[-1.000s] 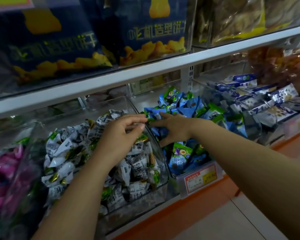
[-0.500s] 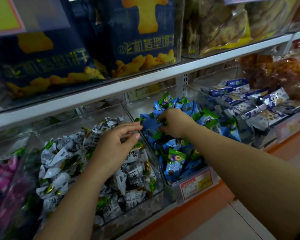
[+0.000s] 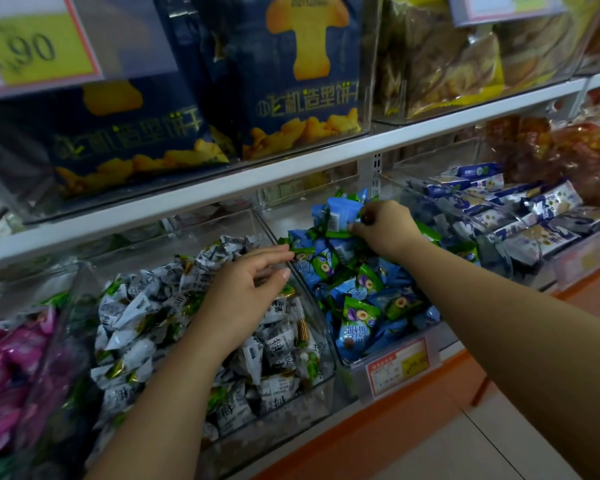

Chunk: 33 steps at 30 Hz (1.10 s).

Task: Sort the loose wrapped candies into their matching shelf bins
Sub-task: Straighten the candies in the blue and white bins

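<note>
Two clear shelf bins stand side by side. The left bin (image 3: 284, 415) is heaped with white-and-green wrapped candies (image 3: 142, 313). The right bin (image 3: 347, 367) holds blue-and-green wrapped candies (image 3: 357, 306). My left hand (image 3: 246, 292) hovers over the white pile near the wall between the bins, fingers apart, holding nothing. My right hand (image 3: 383, 228) reaches to the back of the blue pile and pinches a blue wrapped candy (image 3: 340, 216) that stands up from the heap.
A bin of pink candies (image 3: 4, 368) sits at far left. Right of the blue bin is a bin of blue-white packets (image 3: 520, 216). The white shelf rail (image 3: 222, 188) above carries bins of dark-blue biscuit bags (image 3: 291, 84). An orange base (image 3: 378, 431) and tiled floor lie below.
My right hand has moved from the dividing wall toward the back of the blue bin and closed on a blue candy. My left hand stayed over the white pile, fingers spreading slightly.
</note>
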{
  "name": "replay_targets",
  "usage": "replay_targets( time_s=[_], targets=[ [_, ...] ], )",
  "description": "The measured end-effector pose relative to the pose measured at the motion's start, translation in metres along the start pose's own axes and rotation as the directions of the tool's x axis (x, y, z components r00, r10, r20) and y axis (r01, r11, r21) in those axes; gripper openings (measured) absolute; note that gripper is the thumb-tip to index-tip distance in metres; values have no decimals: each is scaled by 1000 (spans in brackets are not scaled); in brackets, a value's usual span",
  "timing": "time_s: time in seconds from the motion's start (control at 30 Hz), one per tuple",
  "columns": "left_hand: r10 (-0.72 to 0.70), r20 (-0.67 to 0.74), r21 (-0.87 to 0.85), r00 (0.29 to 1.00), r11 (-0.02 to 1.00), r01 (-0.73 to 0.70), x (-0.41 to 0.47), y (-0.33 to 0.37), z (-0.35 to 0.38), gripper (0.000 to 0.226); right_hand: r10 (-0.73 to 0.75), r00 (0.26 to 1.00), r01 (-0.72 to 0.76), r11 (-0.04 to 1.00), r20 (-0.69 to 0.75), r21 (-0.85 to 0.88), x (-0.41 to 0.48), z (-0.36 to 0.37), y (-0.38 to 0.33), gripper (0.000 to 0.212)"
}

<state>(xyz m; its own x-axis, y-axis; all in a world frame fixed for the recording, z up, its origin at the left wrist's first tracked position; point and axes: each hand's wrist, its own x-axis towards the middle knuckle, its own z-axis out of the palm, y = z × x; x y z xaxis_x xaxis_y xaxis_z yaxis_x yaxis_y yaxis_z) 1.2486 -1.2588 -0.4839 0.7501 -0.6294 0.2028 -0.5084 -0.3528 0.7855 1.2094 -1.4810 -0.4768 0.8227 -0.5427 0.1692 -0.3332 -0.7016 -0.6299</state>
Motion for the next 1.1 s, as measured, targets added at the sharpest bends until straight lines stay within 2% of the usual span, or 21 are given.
replay_targets(
  time_s=[0.07, 0.1, 0.13, 0.17, 0.2, 0.3, 0.4, 0.53, 0.6, 0.67, 0.73, 0.8, 0.9, 1.03, 1.1],
  targets=[
    [-4, 20, 18, 1000, 1000, 4, -2, 2, 0, 26, -56, 995, 58, 998, 86, -26, -7, -7, 1, 21],
    [-4, 24, 28, 1000, 1000, 4, -3, 4, -1, 27, -89, 984, 90, 996, 157, 4, -11, -11, 2, 9],
    [-3, 25, 43, 1000, 999, 2, -4, 5, -1, 27, -135, 967, 126, 991, 218, 54, -16, -16, 4, 9],
    [-2, 21, 59, 1000, 998, 0, -5, 8, -1, 26, -156, 957, 131, 984, 243, 117, -22, -24, 7, 25],
    [-4, 10, 76, 1000, 997, 3, -6, 10, -1, 25, -167, 962, 127, 974, 215, 186, -28, -32, 11, 33],
    [-26, -34, 126, 999, 992, 30, -3, 19, 1, 26, -153, 988, 144, 943, 6, 300, -44, -54, 31, 33],
    [12, -20, 215, 1000, 977, -8, 9, 35, 11, 25, -123, 985, 145, 970, -119, 193, -55, -69, 53, 31],
    [99, 192, 299, 976, 942, -154, 44, 58, 39, 27, -175, 984, 175, 984, -17, -35, -57, -81, 63, 37],
    [65, 301, 326, 951, 931, -167, 65, 68, 54, 29, -213, 974, 210, 977, -74, -49, -52, -83, 65, 36],
    [44, 388, 315, 921, 932, -178, 86, 72, 67, 33, -191, 972, 189, 982, -139, -25, -45, -86, 71, 37],
    [28, 492, 310, 870, 928, -206, 105, 70, 81, 37, -166, 982, 162, 986, -95, -43, -40, -88, 83, 40],
    [-52, 607, 401, 793, 881, -249, 120, 63, 93, 39, -156, 988, 155, 984, -2, -86, -37, -86, 96, 42],
    [-202, 704, 563, 681, 743, -361, 131, 51, 107, 46, -176, 984, 178, 981, 31, -76, -35, -85, 105, 42],
    [-233, 705, 660, 670, 561, -499, 139, 45, 99, 40, -184, 983, 185, 981, 16, -68, -32, -81, 105, 41],
    [-240, 692, 671, 680, 561, -485, 141, 43, 87, 36, -186, 983, 186, 982, 11, -27, -33, -79, 105, 39]
  ],
)
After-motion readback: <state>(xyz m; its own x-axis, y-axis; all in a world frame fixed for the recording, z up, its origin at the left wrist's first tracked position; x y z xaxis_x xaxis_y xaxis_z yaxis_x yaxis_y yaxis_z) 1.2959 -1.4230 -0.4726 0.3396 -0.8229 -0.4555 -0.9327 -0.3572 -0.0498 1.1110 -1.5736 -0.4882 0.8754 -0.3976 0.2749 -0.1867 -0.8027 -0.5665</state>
